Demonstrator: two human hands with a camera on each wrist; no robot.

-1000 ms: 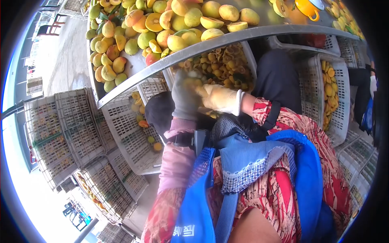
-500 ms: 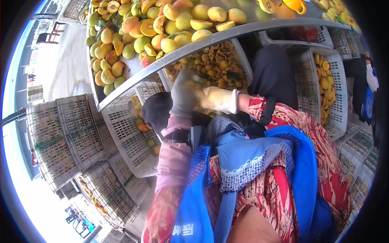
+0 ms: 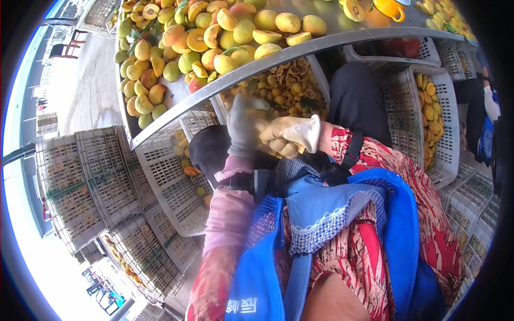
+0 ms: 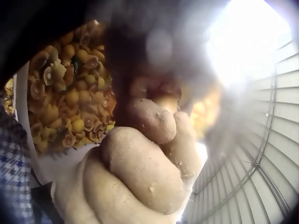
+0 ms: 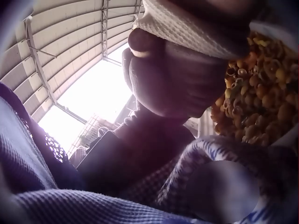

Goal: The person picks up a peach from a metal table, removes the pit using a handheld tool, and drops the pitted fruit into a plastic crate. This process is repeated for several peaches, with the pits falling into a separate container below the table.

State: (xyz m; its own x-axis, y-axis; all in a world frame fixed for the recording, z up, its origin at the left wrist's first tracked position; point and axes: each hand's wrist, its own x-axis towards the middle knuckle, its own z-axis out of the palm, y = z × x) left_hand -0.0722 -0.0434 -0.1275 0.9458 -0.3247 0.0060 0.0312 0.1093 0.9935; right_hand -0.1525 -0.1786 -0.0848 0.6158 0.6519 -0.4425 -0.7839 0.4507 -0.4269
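Observation:
My left hand [image 3: 242,125], in a grey glove, and my right hand [image 3: 289,135], in a cream glove, meet over my lap in the head view. A blurred yellow mango piece [image 3: 261,126] lies between them, largely covered by the gloves. The left hand grips it from the left. In the left wrist view, the right hand's curled fingers [image 4: 142,168] fill the foreground, with an orange patch of the mango at the thumb tip. Anything else inside the right fist is hidden. In the right wrist view, the right hand [image 5: 173,81] is dim and bent inward below its ribbed cuff.
Just beyond my hands stands a crate of mango scraps [image 3: 289,88]. Above it, a metal-edged table [image 3: 225,80] carries piled whole and cut mangoes [image 3: 187,43] and a yellow mug [image 3: 390,9]. Crates stand at left [image 3: 166,182] and right [image 3: 444,123]; another person [image 3: 484,107] is at far right.
The right hand has turned, its curled fingers now showing more toward the head camera. The left hand stays by it, blurred by motion. The head view has shifted slightly.

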